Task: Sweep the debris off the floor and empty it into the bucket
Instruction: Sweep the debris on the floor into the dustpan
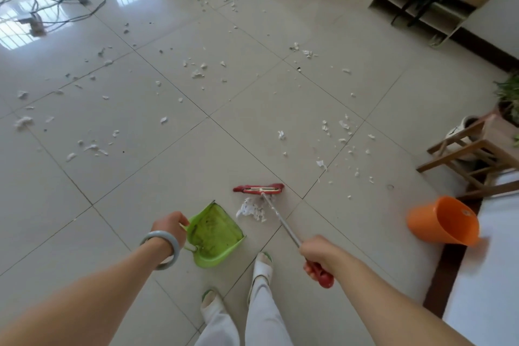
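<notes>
The left hand point(170, 229) grips the rear handle of a green dustpan point(214, 236), which rests on the tiled floor point(140, 177) with its open mouth towards the broom. The right hand point(316, 251) is closed around the red grip of the broom point(262, 189), whose red head sits on the floor just beyond a small white pile point(251, 209) lying beside the pan. White debris point(196, 71) is scattered widely over the tiles ahead. An orange bucket point(443, 222) lies tipped at the right, well apart from the pan.
</notes>
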